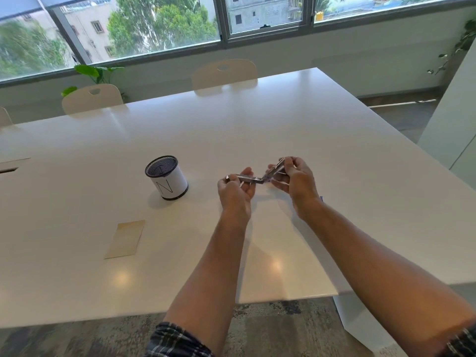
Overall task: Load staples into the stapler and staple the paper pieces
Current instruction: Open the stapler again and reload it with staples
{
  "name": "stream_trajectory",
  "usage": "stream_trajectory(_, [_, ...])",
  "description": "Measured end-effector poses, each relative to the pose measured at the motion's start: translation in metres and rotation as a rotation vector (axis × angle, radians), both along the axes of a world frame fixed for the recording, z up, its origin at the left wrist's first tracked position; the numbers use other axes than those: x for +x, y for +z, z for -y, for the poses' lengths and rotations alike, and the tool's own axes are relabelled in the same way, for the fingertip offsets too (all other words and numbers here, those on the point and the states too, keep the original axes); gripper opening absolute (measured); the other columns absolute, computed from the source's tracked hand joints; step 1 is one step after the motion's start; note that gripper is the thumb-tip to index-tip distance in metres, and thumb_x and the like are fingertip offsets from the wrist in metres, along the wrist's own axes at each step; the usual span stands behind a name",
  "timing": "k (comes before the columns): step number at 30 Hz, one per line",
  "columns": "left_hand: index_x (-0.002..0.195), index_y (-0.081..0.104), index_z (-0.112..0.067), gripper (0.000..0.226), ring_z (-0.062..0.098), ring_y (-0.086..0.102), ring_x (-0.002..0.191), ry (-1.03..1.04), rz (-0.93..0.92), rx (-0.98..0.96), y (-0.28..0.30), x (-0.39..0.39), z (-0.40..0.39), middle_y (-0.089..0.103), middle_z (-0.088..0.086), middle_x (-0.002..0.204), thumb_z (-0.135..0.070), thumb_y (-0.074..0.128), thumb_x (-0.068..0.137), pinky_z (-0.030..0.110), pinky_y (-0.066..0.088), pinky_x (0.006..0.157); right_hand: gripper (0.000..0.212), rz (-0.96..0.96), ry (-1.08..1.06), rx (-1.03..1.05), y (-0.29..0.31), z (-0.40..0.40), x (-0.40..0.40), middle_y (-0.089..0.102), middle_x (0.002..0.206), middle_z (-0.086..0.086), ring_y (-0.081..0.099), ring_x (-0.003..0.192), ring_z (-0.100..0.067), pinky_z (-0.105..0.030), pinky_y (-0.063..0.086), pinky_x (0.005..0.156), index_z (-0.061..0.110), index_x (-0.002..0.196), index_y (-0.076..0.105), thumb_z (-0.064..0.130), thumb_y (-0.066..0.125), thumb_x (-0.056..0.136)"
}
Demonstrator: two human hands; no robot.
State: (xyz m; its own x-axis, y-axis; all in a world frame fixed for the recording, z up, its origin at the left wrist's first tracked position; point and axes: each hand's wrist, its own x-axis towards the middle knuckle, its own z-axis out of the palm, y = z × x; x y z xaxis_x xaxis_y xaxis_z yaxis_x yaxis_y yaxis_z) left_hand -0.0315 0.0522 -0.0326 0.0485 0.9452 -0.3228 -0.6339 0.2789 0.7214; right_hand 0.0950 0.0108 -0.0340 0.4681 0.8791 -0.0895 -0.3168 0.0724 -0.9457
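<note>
A small metallic stapler (253, 178) is held above the white table (283, 119), hinged wide open into a shallow V. My left hand (235, 189) grips its left arm, fingers curled around the metal. My right hand (296, 180) holds the raised right arm between thumb and fingers. A beige paper piece (125, 239) lies flat on the table to the left, apart from both hands. Staples are too small to make out.
A black mesh pen cup (167, 177) with a white label marked N stands left of my hands. Two cream chairs (224, 73) sit at the far table edge under the windows. The near table edge (180, 309) runs below my forearms.
</note>
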Motion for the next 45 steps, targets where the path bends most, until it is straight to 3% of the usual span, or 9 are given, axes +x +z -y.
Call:
stream_trajectory(3, [0.1, 0.039, -0.014, 0.018, 0.037, 0.066, 0.11, -0.014, 0.096, 0.025, 0.001, -0.004, -0.002, 0.069, 0.025, 0.114, -0.003, 0.028, 0.109, 0.049, 0.051, 0.104, 0.029, -0.086, -0.02, -0.038, 0.002, 0.0, 0.002, 0.073, 0.098, -0.012, 0.076, 0.079, -0.025, -0.031, 0.062, 0.065, 0.012, 0.113, 0.063, 0.022, 0.036, 0.112])
stream_trajectory(8, [0.102, 0.049, -0.011, 0.012, 0.036, 0.07, 0.09, -0.038, 0.051, 0.009, 0.003, -0.019, -0.002, 0.066, 0.021, 0.106, -0.005, 0.039, 0.102, 0.042, 0.058, 0.084, 0.032, -0.282, -0.03, -0.065, 0.009, 0.001, 0.015, 0.073, 0.081, -0.02, 0.076, 0.063, -0.023, -0.028, 0.062, 0.06, -0.003, 0.104, 0.065, 0.009, 0.036, 0.111])
stream_trajectory(11, [0.097, 0.059, -0.019, 0.017, 0.023, 0.067, 0.083, -0.024, -0.448, 0.163, 0.003, -0.029, -0.001, 0.067, 0.005, 0.092, -0.021, 0.063, 0.082, 0.034, 0.053, 0.076, 0.033, -0.337, -0.012, -0.088, 0.01, 0.005, 0.022, 0.075, 0.074, -0.018, 0.077, 0.064, -0.023, -0.029, 0.063, 0.061, -0.004, 0.102, 0.064, 0.007, 0.034, 0.11])
stream_trajectory(14, [0.096, 0.062, -0.031, 0.025, 0.006, 0.066, 0.083, -0.026, -1.15, 0.604, 0.001, -0.034, 0.002, 0.069, -0.011, 0.091, -0.042, 0.077, 0.078, 0.026, 0.05, 0.074, 0.033, -0.375, 0.023, -0.094, 0.009, 0.01, 0.025, 0.075, 0.07, -0.018, 0.076, 0.062, -0.023, -0.029, 0.063, 0.059, -0.006, 0.099, 0.065, 0.004, 0.035, 0.108])
stream_trajectory(16, [0.108, 0.062, -0.035, 0.03, 0.007, 0.065, 0.088, -0.14, -1.34, 0.881, 0.001, -0.033, 0.003, 0.067, -0.01, 0.099, -0.039, 0.078, 0.083, 0.028, 0.054, 0.078, 0.032, -0.382, 0.049, -0.096, 0.008, 0.013, 0.024, 0.075, 0.069, -0.017, 0.076, 0.062, -0.023, -0.029, 0.063, 0.059, -0.007, 0.099, 0.065, 0.002, 0.036, 0.107])
stream_trajectory(20, [0.131, 0.056, -0.036, 0.043, 0.016, 0.065, 0.093, -0.434, -1.374, 1.109, 0.006, -0.023, 0.006, 0.063, -0.003, 0.11, -0.017, 0.069, 0.094, 0.041, 0.058, 0.083, 0.03, -0.355, 0.096, -0.104, 0.009, 0.017, 0.023, 0.076, 0.075, -0.018, 0.076, 0.063, -0.023, -0.027, 0.062, 0.058, -0.006, 0.098, 0.067, 0.003, 0.039, 0.105])
stream_trajectory(25, [0.135, 0.06, -0.033, 0.051, 0.012, 0.058, 0.085, -0.488, -1.379, 1.184, 0.005, -0.013, 0.007, 0.058, -0.005, 0.102, 0.0, 0.061, 0.096, 0.025, 0.048, 0.07, 0.028, -0.29, 0.144, -0.135, 0.011, 0.017, 0.025, 0.077, 0.075, -0.018, 0.078, 0.066, -0.026, -0.027, 0.062, 0.058, -0.004, 0.095, 0.067, 0.003, 0.041, 0.103])
stream_trajectory(34, [0.135, 0.053, -0.033, 0.055, 0.022, 0.065, 0.091, -0.577, -1.436, 1.275, 0.009, -0.012, 0.005, 0.067, 0.0, 0.111, 0.001, 0.062, 0.093, 0.042, 0.058, 0.074, 0.026, -0.194, 0.184, -0.163, 0.01, 0.018, 0.032, 0.078, 0.088, -0.025, 0.079, 0.077, -0.033, -0.028, 0.063, 0.062, -0.01, 0.1, 0.068, 0.0, 0.044, 0.102])
stream_trajectory(45, [0.109, 0.05, -0.024, 0.016, 0.024, 0.068, 0.063, -0.501, -1.441, 1.194, 0.007, -0.017, 0.006, 0.068, 0.001, 0.088, -0.025, 0.063, 0.1, 0.044, 0.059, 0.058, 0.024, 0.019, 0.149, -0.199, 0.02, 0.016, 0.027, 0.076, 0.087, -0.027, 0.077, 0.07, -0.029, -0.027, 0.065, 0.065, -0.01, 0.101, 0.07, 0.002, 0.049, 0.105])
